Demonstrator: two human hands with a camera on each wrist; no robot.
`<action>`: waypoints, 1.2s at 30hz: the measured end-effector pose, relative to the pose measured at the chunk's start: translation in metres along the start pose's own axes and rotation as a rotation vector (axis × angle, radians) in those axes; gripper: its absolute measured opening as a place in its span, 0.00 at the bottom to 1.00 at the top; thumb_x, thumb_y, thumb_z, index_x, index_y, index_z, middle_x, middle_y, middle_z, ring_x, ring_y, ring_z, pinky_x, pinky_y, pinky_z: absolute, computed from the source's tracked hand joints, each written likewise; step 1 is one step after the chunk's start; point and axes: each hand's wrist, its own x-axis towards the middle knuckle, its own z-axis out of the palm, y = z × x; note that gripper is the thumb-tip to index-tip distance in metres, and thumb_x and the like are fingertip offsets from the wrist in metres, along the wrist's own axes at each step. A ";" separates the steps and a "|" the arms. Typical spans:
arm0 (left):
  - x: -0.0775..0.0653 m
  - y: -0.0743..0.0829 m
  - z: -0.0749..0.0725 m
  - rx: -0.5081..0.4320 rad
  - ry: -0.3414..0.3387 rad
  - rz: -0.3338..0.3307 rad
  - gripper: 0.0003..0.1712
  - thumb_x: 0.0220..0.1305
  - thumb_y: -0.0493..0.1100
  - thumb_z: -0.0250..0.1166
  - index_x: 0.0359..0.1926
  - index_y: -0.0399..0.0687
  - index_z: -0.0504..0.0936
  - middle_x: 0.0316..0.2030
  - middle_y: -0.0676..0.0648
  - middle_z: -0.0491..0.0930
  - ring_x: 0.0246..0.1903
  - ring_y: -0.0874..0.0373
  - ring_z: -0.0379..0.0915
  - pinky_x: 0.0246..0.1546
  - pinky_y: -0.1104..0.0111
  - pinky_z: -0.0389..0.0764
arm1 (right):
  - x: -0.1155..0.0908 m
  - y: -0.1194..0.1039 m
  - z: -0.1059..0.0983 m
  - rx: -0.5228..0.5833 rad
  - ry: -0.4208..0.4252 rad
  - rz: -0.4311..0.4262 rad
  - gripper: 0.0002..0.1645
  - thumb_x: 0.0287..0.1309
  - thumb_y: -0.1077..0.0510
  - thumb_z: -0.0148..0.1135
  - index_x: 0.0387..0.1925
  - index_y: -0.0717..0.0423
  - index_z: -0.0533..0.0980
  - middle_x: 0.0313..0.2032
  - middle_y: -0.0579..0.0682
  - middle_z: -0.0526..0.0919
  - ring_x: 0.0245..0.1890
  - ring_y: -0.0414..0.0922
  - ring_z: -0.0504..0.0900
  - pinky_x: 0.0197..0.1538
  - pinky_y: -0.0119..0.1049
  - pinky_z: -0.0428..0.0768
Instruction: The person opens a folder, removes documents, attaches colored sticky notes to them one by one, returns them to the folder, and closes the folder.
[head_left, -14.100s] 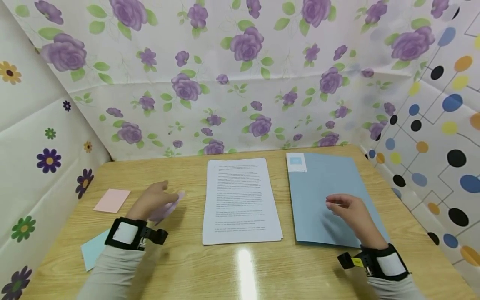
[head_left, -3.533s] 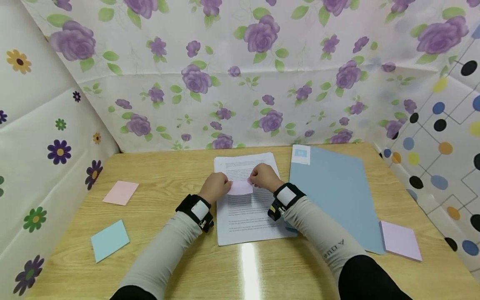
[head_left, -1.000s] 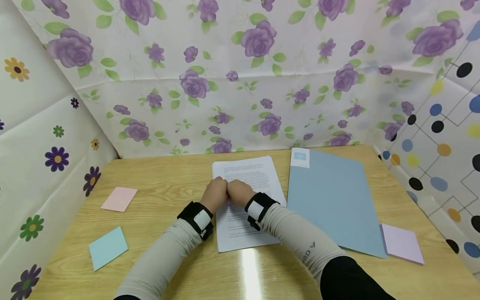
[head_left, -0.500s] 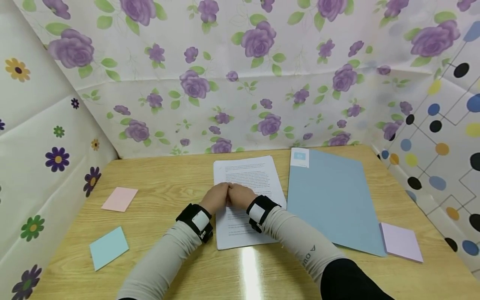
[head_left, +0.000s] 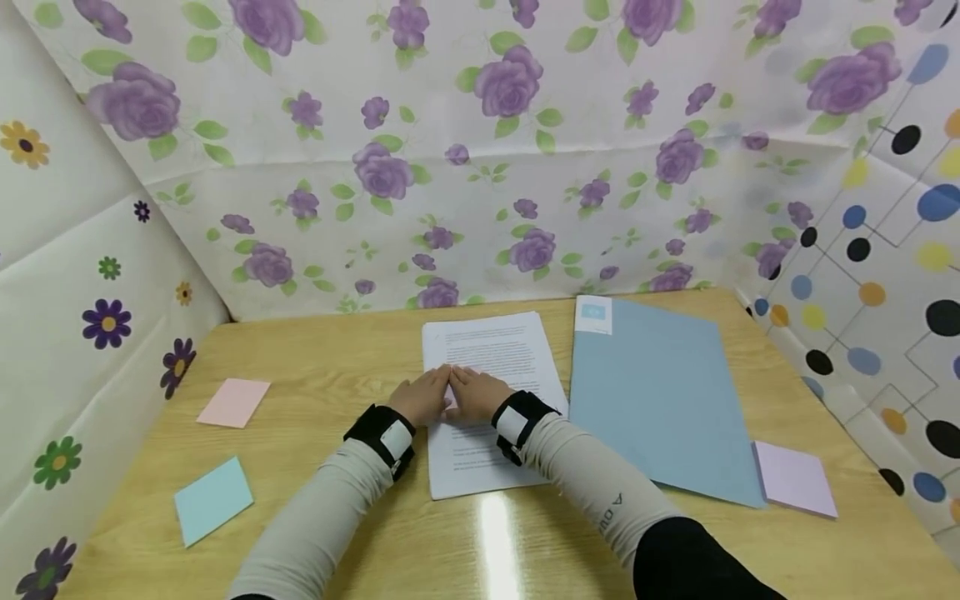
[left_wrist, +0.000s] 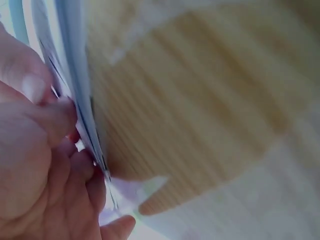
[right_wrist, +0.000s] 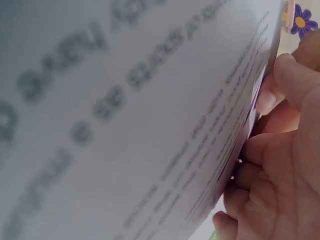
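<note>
Both hands meet over the left part of a stack of printed paper (head_left: 472, 467). My left hand (head_left: 420, 400) lies at the stack's left edge, fingers extended and pressing down. Beside it my right hand (head_left: 480, 398) presses on the sheet, its fingertips against those of the left. Between them shows a sliver of a light purple sticky note (head_left: 451, 397), mostly hidden under the fingers. In the left wrist view, the left fingers (left_wrist: 65, 120) rest along the paper's surface near its edge. Blurred print fills the right wrist view, with the right fingers (right_wrist: 250, 165) against the page.
A blue folder (head_left: 652, 392) with a white label lies to the right of the stack. Next to its lower right corner sits a purple sticky-note pad (head_left: 795, 479). Pink (head_left: 234, 402) and light blue (head_left: 214, 502) pads lie at the left. Patterned cloth walls (head_left: 300, 167) enclose the table.
The purple pad went from the left hand to the table's right side. One purple note, held by both hands over the page, is now under them; their curled fingers have straightened.
</note>
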 end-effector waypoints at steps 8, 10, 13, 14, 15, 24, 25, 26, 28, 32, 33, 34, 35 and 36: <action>-0.006 0.003 -0.005 0.109 -0.049 -0.055 0.35 0.80 0.49 0.50 0.79 0.39 0.55 0.80 0.43 0.53 0.79 0.46 0.51 0.78 0.41 0.51 | 0.005 0.019 0.007 -0.024 0.008 0.054 0.48 0.73 0.33 0.49 0.80 0.57 0.53 0.80 0.51 0.54 0.81 0.46 0.54 0.81 0.45 0.55; -0.007 0.000 -0.005 0.142 -0.046 -0.097 0.37 0.79 0.53 0.51 0.79 0.38 0.55 0.80 0.41 0.53 0.79 0.45 0.52 0.78 0.41 0.50 | 0.003 0.023 0.006 -0.021 0.017 0.072 0.48 0.73 0.33 0.49 0.80 0.57 0.54 0.80 0.52 0.55 0.81 0.46 0.54 0.81 0.45 0.55; -0.008 -0.005 -0.007 0.174 -0.064 -0.170 0.40 0.79 0.56 0.51 0.79 0.37 0.55 0.80 0.40 0.53 0.79 0.43 0.52 0.78 0.41 0.48 | -0.001 0.027 0.004 -0.006 0.018 0.092 0.48 0.73 0.33 0.50 0.80 0.57 0.54 0.80 0.51 0.55 0.81 0.46 0.54 0.81 0.45 0.55; -0.008 -0.006 -0.008 0.187 -0.063 -0.181 0.41 0.78 0.57 0.51 0.79 0.37 0.55 0.80 0.40 0.54 0.78 0.43 0.53 0.78 0.41 0.48 | -0.003 0.028 0.002 0.003 0.018 0.097 0.48 0.73 0.33 0.51 0.80 0.57 0.54 0.80 0.51 0.55 0.81 0.46 0.54 0.81 0.45 0.55; -0.009 -0.005 -0.009 0.192 -0.072 -0.190 0.41 0.78 0.57 0.52 0.79 0.37 0.55 0.80 0.39 0.54 0.78 0.43 0.53 0.78 0.40 0.48 | -0.004 0.028 0.002 0.003 0.018 0.101 0.47 0.73 0.33 0.50 0.80 0.57 0.54 0.80 0.51 0.55 0.81 0.46 0.54 0.81 0.45 0.54; -0.017 0.007 -0.018 0.175 -0.080 -0.180 0.40 0.78 0.56 0.51 0.78 0.35 0.55 0.79 0.38 0.54 0.78 0.42 0.53 0.78 0.40 0.49 | -0.020 0.024 -0.008 0.026 0.004 0.140 0.46 0.74 0.36 0.51 0.80 0.57 0.54 0.80 0.51 0.54 0.81 0.46 0.54 0.82 0.43 0.53; -0.018 0.007 -0.018 0.176 -0.075 -0.177 0.40 0.78 0.56 0.51 0.78 0.35 0.55 0.79 0.38 0.54 0.78 0.42 0.53 0.77 0.40 0.50 | -0.019 0.025 -0.007 0.023 0.006 0.138 0.46 0.74 0.36 0.50 0.80 0.56 0.54 0.81 0.51 0.54 0.81 0.46 0.54 0.82 0.43 0.53; -0.018 0.008 -0.018 0.176 -0.070 -0.172 0.40 0.78 0.56 0.52 0.78 0.35 0.55 0.79 0.38 0.54 0.78 0.41 0.54 0.77 0.40 0.50 | -0.018 0.026 -0.005 0.027 0.009 0.137 0.46 0.74 0.36 0.50 0.80 0.56 0.54 0.81 0.51 0.54 0.81 0.46 0.54 0.82 0.43 0.53; -0.018 0.009 -0.018 0.175 -0.060 -0.164 0.40 0.78 0.55 0.52 0.78 0.34 0.56 0.79 0.37 0.55 0.77 0.41 0.54 0.77 0.39 0.51 | -0.017 0.028 -0.003 0.038 0.008 0.135 0.45 0.74 0.36 0.50 0.80 0.56 0.53 0.81 0.51 0.53 0.81 0.46 0.53 0.82 0.44 0.53; -0.018 0.010 -0.016 0.160 -0.055 -0.151 0.40 0.78 0.55 0.53 0.77 0.33 0.57 0.78 0.36 0.55 0.77 0.40 0.55 0.77 0.39 0.51 | -0.016 0.031 -0.002 0.067 -0.013 0.139 0.46 0.74 0.36 0.51 0.80 0.56 0.53 0.81 0.51 0.52 0.81 0.47 0.52 0.82 0.45 0.52; -0.018 0.009 -0.016 0.152 -0.052 -0.146 0.40 0.78 0.54 0.53 0.77 0.33 0.57 0.78 0.36 0.55 0.77 0.39 0.55 0.77 0.39 0.52 | -0.014 0.032 -0.001 0.068 -0.014 0.137 0.46 0.73 0.36 0.52 0.80 0.57 0.53 0.81 0.51 0.52 0.81 0.47 0.52 0.82 0.45 0.52; -0.017 0.008 -0.016 0.143 -0.052 -0.141 0.40 0.78 0.54 0.53 0.77 0.32 0.56 0.78 0.35 0.55 0.77 0.39 0.54 0.77 0.39 0.52 | -0.012 0.033 0.000 0.068 -0.014 0.133 0.47 0.73 0.36 0.52 0.80 0.57 0.53 0.81 0.52 0.51 0.81 0.47 0.52 0.82 0.45 0.53; -0.017 0.005 -0.015 0.134 -0.053 -0.132 0.40 0.78 0.54 0.53 0.77 0.32 0.56 0.78 0.35 0.54 0.77 0.39 0.54 0.76 0.39 0.52 | -0.009 0.034 0.002 0.068 -0.013 0.129 0.47 0.73 0.36 0.52 0.80 0.57 0.53 0.81 0.52 0.51 0.81 0.47 0.51 0.82 0.45 0.53; -0.017 0.003 -0.015 0.120 -0.055 -0.122 0.40 0.78 0.54 0.53 0.77 0.31 0.55 0.79 0.34 0.54 0.77 0.38 0.54 0.76 0.38 0.52 | -0.005 0.036 0.005 0.068 -0.014 0.121 0.47 0.73 0.36 0.52 0.80 0.57 0.52 0.81 0.52 0.50 0.82 0.47 0.50 0.82 0.45 0.52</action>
